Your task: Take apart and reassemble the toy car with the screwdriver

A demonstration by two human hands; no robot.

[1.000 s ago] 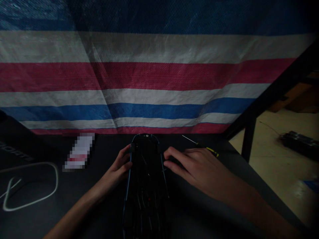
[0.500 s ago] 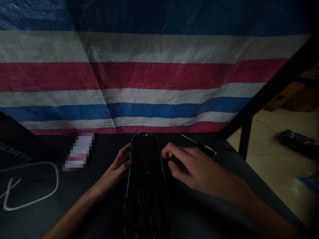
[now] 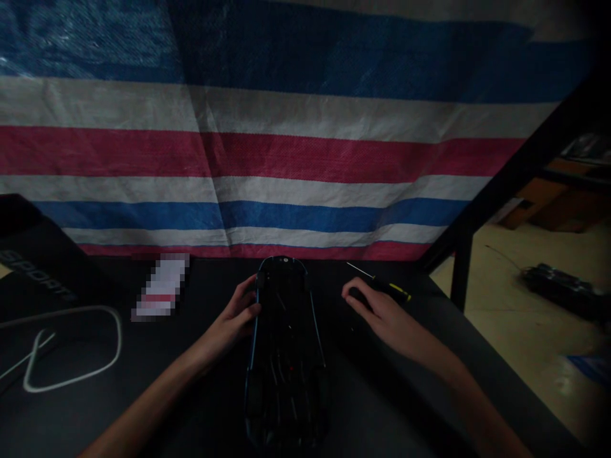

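Note:
A dark toy car (image 3: pixel 289 337) with blue edges lies upside down on the black table, its underside facing me. My left hand (image 3: pixel 241 310) grips its left side near the far end, thumb and fingers against the edge, partly hidden by the body. To the right of the car and apart from it is my right hand (image 3: pixel 375 310), its fingers curled together low over the table. Whatever lies inside that curl is too dark to make out. Just beyond the right hand rests a screwdriver (image 3: pixel 392 289) with a black and yellow handle, its thin shaft pointing away to the left.
A pale cable (image 3: pixel 117 337) loops across the table's left side, beside a black box (image 3: pixel 38 273) with lettering. A blurred-out white and red item (image 3: pixel 162 289) lies near the striped sheet (image 3: pixel 286 152). Beyond the right table edge, a dark object (image 3: pixel 566 289) sits on the floor.
My right hand has drawn away from the car's right side, moving right and closing its fingers further. My left hand stays on the car. The whole view has shifted slightly.

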